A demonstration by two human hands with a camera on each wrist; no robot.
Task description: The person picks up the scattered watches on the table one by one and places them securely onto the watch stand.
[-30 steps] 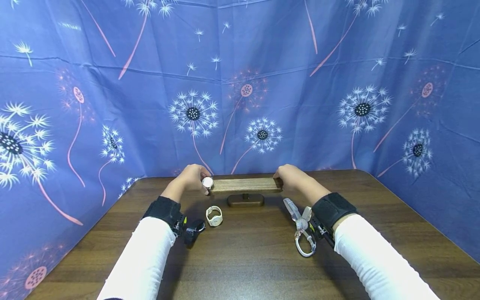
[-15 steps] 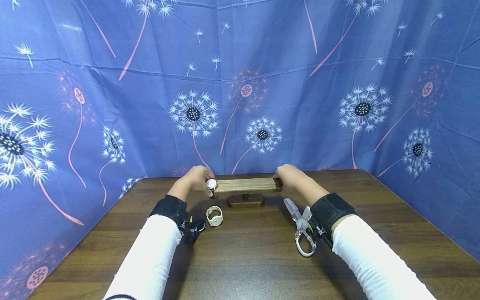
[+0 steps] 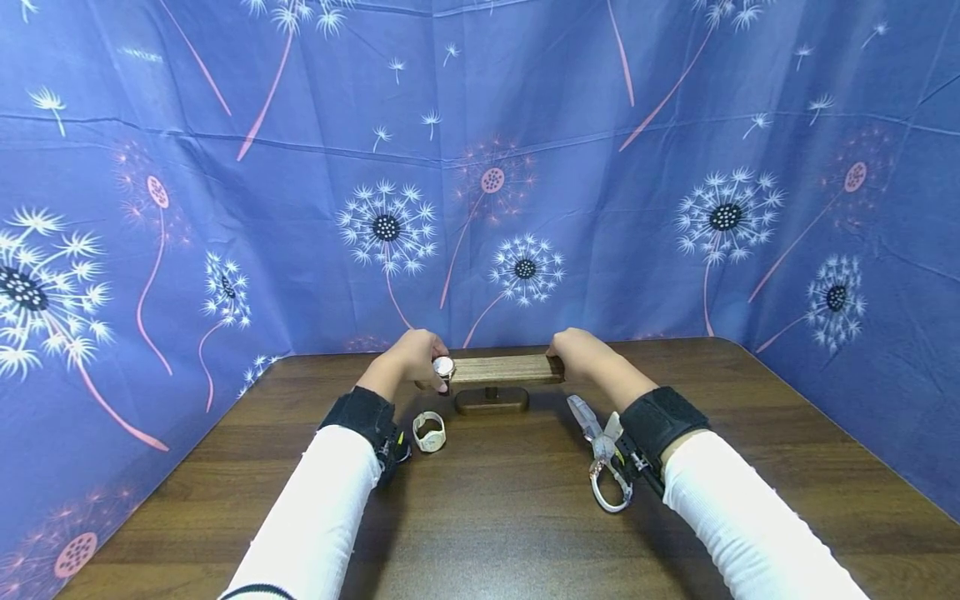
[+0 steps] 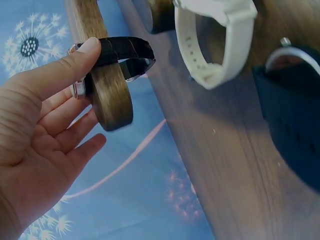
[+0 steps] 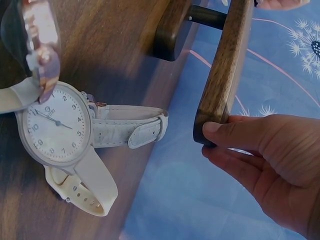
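Rnd watch [image 3: 443,367] arnd wd-grain bar [image 3: 506,369]

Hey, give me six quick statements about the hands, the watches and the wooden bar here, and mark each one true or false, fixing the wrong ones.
1. The left hand holds a dark-strapped watch. True.
2. The right hand rests on the table. False: it grips one end of the wooden bar.
3. The dark-strapped watch is looped around the wooden bar. True.
4. The wooden bar lies flat on the table. False: it is raised on a post above a base.
5. In the head view, a cream watch is on the table, left of the base. True.
6. The left hand and right hand touch each other. False: they are apart, at opposite ends of the wooden bar.
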